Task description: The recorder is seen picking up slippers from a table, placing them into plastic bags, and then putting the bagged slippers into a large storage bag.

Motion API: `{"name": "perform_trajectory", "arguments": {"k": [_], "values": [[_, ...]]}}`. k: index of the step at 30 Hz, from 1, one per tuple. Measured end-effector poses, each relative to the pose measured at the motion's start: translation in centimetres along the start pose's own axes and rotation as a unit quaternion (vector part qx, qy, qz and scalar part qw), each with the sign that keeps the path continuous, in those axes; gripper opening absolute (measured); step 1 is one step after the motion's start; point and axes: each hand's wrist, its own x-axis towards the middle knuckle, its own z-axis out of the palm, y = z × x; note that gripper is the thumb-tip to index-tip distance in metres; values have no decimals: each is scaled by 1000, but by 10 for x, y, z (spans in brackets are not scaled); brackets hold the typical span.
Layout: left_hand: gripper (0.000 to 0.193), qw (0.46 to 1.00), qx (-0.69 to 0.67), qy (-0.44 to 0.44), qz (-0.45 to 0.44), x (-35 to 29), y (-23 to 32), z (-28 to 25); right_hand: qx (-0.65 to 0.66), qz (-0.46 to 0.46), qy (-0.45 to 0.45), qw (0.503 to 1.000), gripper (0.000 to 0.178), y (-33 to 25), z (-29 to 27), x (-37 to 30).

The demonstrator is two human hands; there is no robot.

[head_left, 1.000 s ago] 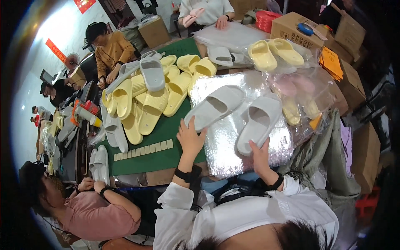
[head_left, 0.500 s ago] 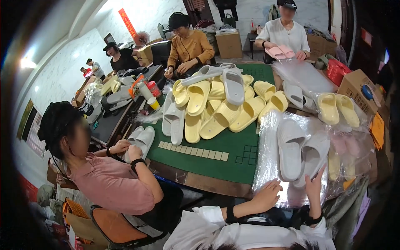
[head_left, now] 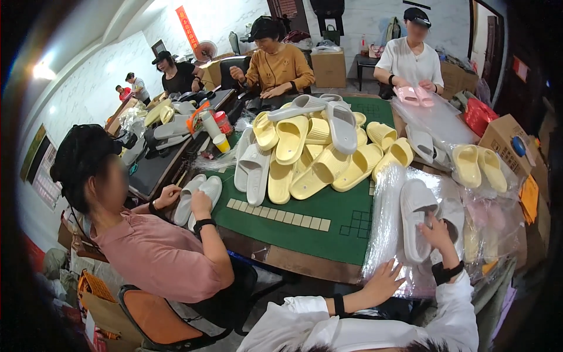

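Lying partly beneath the right hand (head_left: 438, 233) are two grey slippers (head_left: 415, 239).

Head-worn L fisheye cam, facing down & fwd, table (head_left: 293, 258) nr, back wall (head_left: 366, 23) far

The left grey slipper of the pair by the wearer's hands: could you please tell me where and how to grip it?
I would pinch the left grey slipper at its heel end, coming from the near left side: it lies sole down, heel nearest, with the raised strap toward the far end, and the left hand is close to the heel.
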Motion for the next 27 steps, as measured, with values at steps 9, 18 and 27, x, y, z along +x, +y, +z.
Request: {"name": "perform_trajectory", "arguments": {"k": [9,18,27], "values": [[43,999,13,-19,-24,3,-1,-2,249,-101,11,963,57,4,-3,-25],[48,994,-48,-39,-87,30,-10,-9,499,-191,-301,790,65,23,-75,-119],[57,992,-68,79,-67,37,-52,-34,461,-81,-503,727,58,100,-73,-147]]}}
